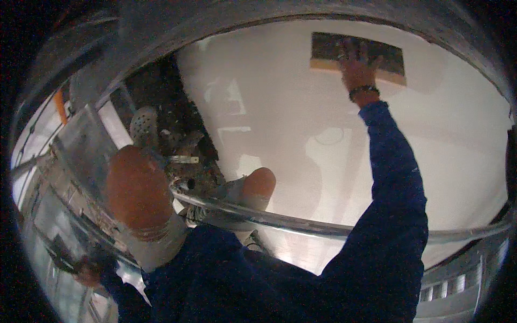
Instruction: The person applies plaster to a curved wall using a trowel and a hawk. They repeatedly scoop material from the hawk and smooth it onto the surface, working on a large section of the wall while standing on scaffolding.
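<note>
My right hand (360, 70) reaches far forward over a white, patchy surface (280, 97). Its fingers are spread against a dark rectangle (327, 47) with a tan lower edge; whether this is a separate board or an opening cannot be told. A dark band circles that wrist, below a blue sleeve. Down at the lower left, my left hand (86, 273) is dim and blurred. It appears closed around something dark, whose kind I cannot make out.
A metal rail (269, 215) curves between me and the white surface. My left knee (137, 183), right knee (261, 185) and a perforated shoe (144, 124) are near dark, debris-strewn ground (186, 118). A grey panel (86, 140) and an orange strip (59, 106) are at left.
</note>
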Demonstrator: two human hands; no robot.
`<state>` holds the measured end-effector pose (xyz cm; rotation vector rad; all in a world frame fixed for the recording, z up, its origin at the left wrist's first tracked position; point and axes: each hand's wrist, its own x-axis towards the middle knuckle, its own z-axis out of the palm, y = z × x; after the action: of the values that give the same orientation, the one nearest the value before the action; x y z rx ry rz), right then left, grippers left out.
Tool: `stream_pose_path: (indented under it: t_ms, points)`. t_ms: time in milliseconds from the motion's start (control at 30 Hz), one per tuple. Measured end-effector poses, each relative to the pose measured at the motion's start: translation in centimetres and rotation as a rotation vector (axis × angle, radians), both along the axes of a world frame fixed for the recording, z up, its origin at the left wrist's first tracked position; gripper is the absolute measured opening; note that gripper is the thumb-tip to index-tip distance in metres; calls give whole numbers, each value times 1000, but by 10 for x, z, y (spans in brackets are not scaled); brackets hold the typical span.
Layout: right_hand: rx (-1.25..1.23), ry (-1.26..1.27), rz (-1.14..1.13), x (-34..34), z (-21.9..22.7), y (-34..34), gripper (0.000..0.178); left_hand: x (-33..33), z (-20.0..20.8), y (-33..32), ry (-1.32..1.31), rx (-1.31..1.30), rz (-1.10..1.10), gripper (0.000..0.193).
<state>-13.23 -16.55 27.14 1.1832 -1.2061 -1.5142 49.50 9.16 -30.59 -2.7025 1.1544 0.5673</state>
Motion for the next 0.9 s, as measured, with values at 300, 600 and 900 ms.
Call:
stream_pose_path:
  t_ms: [300, 600, 900]
  points:
    - [-3, 62, -87, -39, 13, -26, 71, 3, 15, -15, -156, 63, -85, 54]
    - [165, -110, -30, -42, 13, 98, 69, -7, 33, -16, -314, 251, -277, 57]
    - [224, -171, -420, -17, 24, 255, 59, 4, -38, 17, -758, -792, -426, 51]
